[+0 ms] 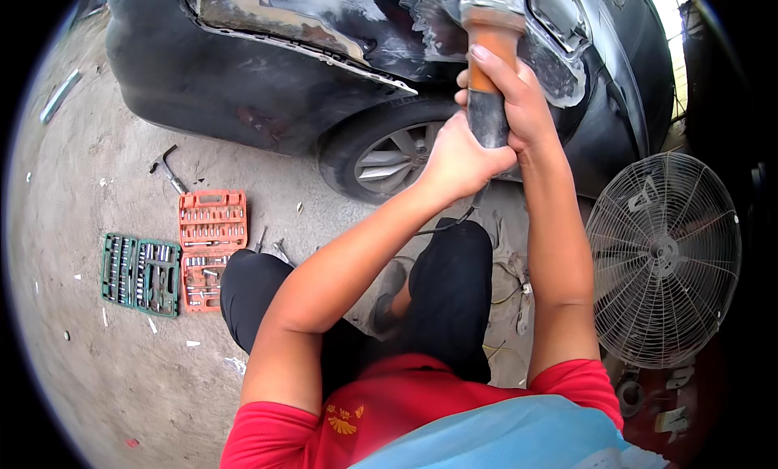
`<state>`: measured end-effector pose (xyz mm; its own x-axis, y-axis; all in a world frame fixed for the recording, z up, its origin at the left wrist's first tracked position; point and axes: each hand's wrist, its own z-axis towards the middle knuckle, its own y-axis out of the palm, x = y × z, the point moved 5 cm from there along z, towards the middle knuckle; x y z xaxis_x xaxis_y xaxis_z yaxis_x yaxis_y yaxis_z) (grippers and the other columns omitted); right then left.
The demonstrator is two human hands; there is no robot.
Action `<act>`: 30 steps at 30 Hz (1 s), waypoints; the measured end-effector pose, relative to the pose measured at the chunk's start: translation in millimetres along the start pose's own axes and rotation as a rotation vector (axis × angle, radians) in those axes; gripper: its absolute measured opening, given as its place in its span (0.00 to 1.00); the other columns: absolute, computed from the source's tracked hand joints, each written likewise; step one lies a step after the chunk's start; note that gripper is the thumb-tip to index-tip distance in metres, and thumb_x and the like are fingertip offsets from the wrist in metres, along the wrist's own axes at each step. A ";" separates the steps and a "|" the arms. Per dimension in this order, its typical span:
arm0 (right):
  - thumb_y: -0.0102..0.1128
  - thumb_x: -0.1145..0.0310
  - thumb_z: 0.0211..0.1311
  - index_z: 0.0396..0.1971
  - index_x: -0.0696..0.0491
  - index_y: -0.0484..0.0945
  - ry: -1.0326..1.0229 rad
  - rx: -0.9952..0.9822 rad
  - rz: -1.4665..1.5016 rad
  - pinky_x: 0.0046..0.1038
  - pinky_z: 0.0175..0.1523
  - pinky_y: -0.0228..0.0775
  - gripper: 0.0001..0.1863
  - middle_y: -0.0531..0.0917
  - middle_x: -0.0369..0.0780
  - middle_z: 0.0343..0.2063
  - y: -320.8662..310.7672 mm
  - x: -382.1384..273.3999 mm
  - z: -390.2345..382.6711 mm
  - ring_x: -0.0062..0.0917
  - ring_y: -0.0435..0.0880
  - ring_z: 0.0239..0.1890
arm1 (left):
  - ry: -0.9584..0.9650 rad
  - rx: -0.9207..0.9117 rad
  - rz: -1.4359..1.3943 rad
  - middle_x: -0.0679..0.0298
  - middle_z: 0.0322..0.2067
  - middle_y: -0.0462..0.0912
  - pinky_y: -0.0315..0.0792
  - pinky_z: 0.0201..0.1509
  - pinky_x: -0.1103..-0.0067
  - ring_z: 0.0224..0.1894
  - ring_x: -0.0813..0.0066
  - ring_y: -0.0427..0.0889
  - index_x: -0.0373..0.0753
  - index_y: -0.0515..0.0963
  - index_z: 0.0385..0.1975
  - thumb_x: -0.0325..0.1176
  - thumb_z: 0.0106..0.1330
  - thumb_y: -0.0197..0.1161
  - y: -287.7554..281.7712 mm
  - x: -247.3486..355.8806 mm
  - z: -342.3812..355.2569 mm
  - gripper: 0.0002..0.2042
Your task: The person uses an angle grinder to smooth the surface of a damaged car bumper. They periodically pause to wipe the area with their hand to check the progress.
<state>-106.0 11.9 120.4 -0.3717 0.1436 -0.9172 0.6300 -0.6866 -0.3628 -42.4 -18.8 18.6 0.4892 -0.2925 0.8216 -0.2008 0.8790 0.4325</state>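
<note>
I grip an orange-and-black angle grinder (489,35) with both hands, its metal head at the top edge and its cord trailing down below. My left hand (463,155) is closed around the dark lower part of the body. My right hand (519,99) wraps the body higher up, thumb lying on the orange section. The grinder is held over the side of a dark car (227,80), whose panels show sanded, scraped patches and filler. Whether the grinder's disc touches the panel I cannot tell. The car's wheel (376,161) is behind and below my hands.
An orange socket case (213,202) and a green one (139,275) lie open at left on the concrete floor (81,185), near a hammer (172,172) and scattered small bits. A large wire-cage fan (662,254) stands at right. My bent knees are below the grinder; wires lie beside them.
</note>
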 end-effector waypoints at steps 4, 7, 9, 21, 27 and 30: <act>0.72 0.52 0.74 0.50 0.55 0.81 0.027 -0.013 0.013 0.27 0.37 0.85 0.21 0.88 0.41 0.35 -2.8 4.7 -1.7 0.25 0.91 0.32 | -0.029 0.042 -0.021 0.69 0.32 0.85 0.77 0.37 0.78 0.33 0.83 0.83 0.35 0.81 0.41 0.30 0.57 0.73 4.8 -9.3 -3.1 0.14; 0.72 0.51 0.74 0.51 0.55 0.80 0.044 0.072 0.143 0.28 0.36 0.86 0.22 0.88 0.42 0.35 -12.8 21.8 -17.2 0.26 0.91 0.32 | -0.077 -0.014 0.126 0.67 0.31 0.86 0.78 0.38 0.78 0.33 0.82 0.84 0.35 0.82 0.39 0.31 0.57 0.73 3.5 -11.5 -10.1 0.13; 0.72 0.51 0.74 0.51 0.55 0.80 0.036 0.090 0.179 0.28 0.37 0.86 0.22 0.88 0.42 0.34 -11.5 23.3 -16.8 0.26 0.91 0.32 | -0.093 -0.081 0.116 0.66 0.30 0.87 0.78 0.38 0.77 0.33 0.81 0.84 0.34 0.82 0.38 0.32 0.57 0.73 0.3 -9.4 -8.9 0.13; 0.76 0.47 0.70 0.48 0.59 0.82 -0.036 0.134 0.208 0.31 0.34 0.86 0.28 0.88 0.42 0.33 -16.0 11.7 -4.0 0.27 0.91 0.31 | -0.064 -0.157 0.060 0.71 0.31 0.84 0.75 0.35 0.79 0.31 0.83 0.81 0.36 0.81 0.38 0.30 0.60 0.74 -3.2 6.7 7.0 0.11; 0.72 0.50 0.75 0.52 0.55 0.81 -0.026 -0.065 0.061 0.29 0.40 0.86 0.23 0.89 0.42 0.35 1.2 -5.3 13.1 0.27 0.92 0.32 | 0.068 -0.029 -0.010 0.71 0.35 0.85 0.77 0.40 0.80 0.35 0.85 0.82 0.37 0.81 0.44 0.31 0.61 0.74 -5.3 6.6 7.7 0.14; 0.71 0.50 0.76 0.51 0.54 0.81 0.031 0.003 0.137 0.28 0.38 0.87 0.22 0.89 0.42 0.35 -18.5 -5.0 3.7 0.27 0.92 0.32 | 0.058 -0.145 -0.032 0.70 0.38 0.85 0.79 0.43 0.78 0.39 0.84 0.82 0.37 0.80 0.49 0.35 0.64 0.78 7.6 5.3 8.8 0.18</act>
<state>-118.3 21.2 132.3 -0.2613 0.0700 -0.9627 0.6711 -0.7037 -0.2333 -48.8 -17.0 29.5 0.5428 -0.3026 0.7834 -0.0617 0.9159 0.3966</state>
